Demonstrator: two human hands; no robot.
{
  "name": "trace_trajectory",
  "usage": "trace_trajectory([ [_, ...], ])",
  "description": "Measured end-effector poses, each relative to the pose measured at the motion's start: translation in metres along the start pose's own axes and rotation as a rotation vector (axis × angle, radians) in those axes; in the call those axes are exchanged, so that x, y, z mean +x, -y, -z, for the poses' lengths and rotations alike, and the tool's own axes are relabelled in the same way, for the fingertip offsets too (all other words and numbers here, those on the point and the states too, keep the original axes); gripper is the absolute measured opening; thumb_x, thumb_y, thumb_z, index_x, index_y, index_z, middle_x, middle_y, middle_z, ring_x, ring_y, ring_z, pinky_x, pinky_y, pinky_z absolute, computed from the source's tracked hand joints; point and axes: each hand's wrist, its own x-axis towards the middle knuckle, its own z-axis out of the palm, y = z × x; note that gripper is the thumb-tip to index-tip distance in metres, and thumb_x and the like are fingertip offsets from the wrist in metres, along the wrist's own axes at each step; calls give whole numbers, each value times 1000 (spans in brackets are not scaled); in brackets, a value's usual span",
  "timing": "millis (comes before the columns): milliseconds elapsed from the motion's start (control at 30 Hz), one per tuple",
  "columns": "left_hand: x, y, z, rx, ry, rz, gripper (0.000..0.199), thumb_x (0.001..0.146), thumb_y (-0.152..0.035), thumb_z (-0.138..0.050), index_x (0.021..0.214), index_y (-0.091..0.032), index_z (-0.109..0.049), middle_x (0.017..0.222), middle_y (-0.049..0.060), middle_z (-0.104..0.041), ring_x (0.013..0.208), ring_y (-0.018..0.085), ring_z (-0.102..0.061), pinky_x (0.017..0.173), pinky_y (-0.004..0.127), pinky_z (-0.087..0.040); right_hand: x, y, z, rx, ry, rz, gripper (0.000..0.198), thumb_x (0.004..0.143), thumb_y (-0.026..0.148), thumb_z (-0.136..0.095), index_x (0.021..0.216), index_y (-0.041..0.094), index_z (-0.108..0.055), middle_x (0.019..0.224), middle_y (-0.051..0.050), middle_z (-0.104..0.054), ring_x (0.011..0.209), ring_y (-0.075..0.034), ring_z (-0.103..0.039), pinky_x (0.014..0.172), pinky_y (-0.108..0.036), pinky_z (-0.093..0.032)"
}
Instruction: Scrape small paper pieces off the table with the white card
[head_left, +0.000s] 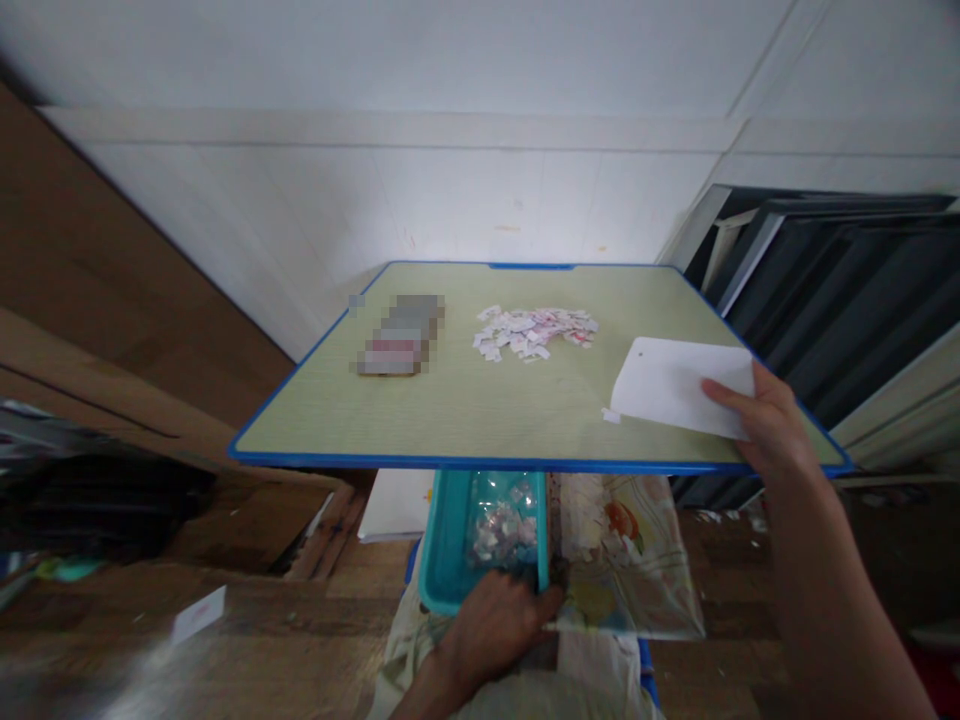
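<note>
My right hand (772, 415) grips a white card-like sheet (667, 385), thumb on top, over the right part of the table. This sheet has rounded corners and a small dark hole near one of them. One small paper slip (611, 415) lies by its left edge. Left of the sheet, a loose pile of small printed paper slips (536, 332) is spread on the table. Below the table edge, my left hand (495, 625) is closed at the near rim of a teal plastic basin (444, 560); its fingertips are hidden. Inside the basin are small clear-wrapped pieces (506, 530).
The pale green table (360, 420) has a blue rim and stands against a white wall (465, 200). A pixelated block (401, 335) sits at its left. Dark panels (810, 290) lean at right. A clear plastic bag (637, 560) lies beside the basin, white paper (397, 505) on its other side.
</note>
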Motion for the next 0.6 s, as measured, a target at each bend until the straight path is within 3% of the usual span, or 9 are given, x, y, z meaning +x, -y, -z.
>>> trace_trajectory([
  [167,0,0,2,-13,-9,3,32,82,-40,-45,109,-23,-45,71,6,-60,64,24,-57,54,31,-42,-5,3,9,-64,113,-60,37,58,21,-65,95,21,-59,87,-3,-62,65,-14,-56,57,-24,-45],
  [367,0,-1,7,-9,10,9,26,83,-34,-46,106,-21,-49,66,6,-60,60,22,-58,52,28,-42,-13,6,11,-84,148,-71,38,60,23,-64,97,21,-57,81,-2,-61,61,-14,-55,54,-25,-45],
  [600,1,-1,7,-9,9,-1,24,84,-30,-45,107,-22,-47,67,5,-60,61,22,-58,52,29,-42,-15,8,6,-43,126,-8,38,62,22,-63,99,23,-56,89,-2,-60,65,-12,-55,58,-22,-45],
])
